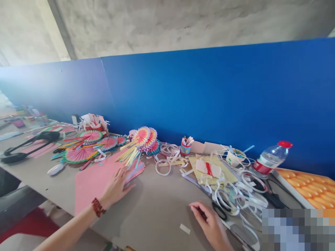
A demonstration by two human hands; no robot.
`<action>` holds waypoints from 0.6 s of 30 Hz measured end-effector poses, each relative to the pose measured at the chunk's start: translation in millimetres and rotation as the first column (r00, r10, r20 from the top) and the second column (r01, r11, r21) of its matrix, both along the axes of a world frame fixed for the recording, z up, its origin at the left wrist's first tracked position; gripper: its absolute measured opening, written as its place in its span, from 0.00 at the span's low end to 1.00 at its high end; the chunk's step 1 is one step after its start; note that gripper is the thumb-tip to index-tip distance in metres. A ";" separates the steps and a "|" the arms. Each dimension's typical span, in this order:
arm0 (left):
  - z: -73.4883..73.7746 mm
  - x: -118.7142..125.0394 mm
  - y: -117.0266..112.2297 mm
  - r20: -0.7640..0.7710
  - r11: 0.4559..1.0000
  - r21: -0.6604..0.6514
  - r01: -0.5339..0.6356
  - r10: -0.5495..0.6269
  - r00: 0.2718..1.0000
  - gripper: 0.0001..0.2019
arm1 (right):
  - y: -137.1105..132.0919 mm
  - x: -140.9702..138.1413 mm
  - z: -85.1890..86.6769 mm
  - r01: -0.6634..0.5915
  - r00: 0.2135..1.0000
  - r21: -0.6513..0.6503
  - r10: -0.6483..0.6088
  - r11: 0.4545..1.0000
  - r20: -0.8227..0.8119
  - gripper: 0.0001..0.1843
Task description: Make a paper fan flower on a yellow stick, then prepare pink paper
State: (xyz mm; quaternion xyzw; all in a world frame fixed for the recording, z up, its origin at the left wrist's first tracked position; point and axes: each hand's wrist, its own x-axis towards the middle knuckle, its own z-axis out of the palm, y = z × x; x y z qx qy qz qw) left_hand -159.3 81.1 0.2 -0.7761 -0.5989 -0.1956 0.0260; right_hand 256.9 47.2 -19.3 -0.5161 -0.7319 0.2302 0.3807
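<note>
My left hand (117,186) lies with its fingers stretched out over the right part of a large pink paper sheet (87,190), near several smaller coloured sheets (136,171) at its edge. Just beyond the fingertips are pleated paper fans (142,136) with thin stick-like handles. My right hand (210,225) is curled above the grey tabletop, thumb and forefinger close together; whatever they may hold is hidden. To its left lies a short white paper piece (185,228). Black-handled scissors (219,211) rest beside it, among loops of white tape (226,198).
More pleated fans (81,154) and a black strap-like item (31,144) lie to the left. A pen cup (185,149) stands by the blue partition (183,94). At right are a red-capped bottle (272,158), yellow paper (195,167) and an orange patterned box (309,186).
</note>
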 end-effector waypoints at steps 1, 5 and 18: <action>0.1 -17.6 -6.9 -0.045 0.996 -0.036 -0.079 0.077 0.996 0.35 | -0.2 0.0 0.3 -0.004 1.000 -0.009 0.004 1.000 0.003 0.20; 4.5 -71.8 -31.3 -0.183 0.920 -0.283 -0.271 0.225 0.957 0.49 | -0.3 0.5 -1.9 -0.019 1.000 -0.016 0.019 1.000 0.009 0.19; 17.3 -82.4 -55.6 -0.198 0.967 -0.200 -0.158 0.118 0.973 0.16 | -1.9 2.6 -10.7 -0.101 0.994 0.017 0.100 0.995 0.031 0.15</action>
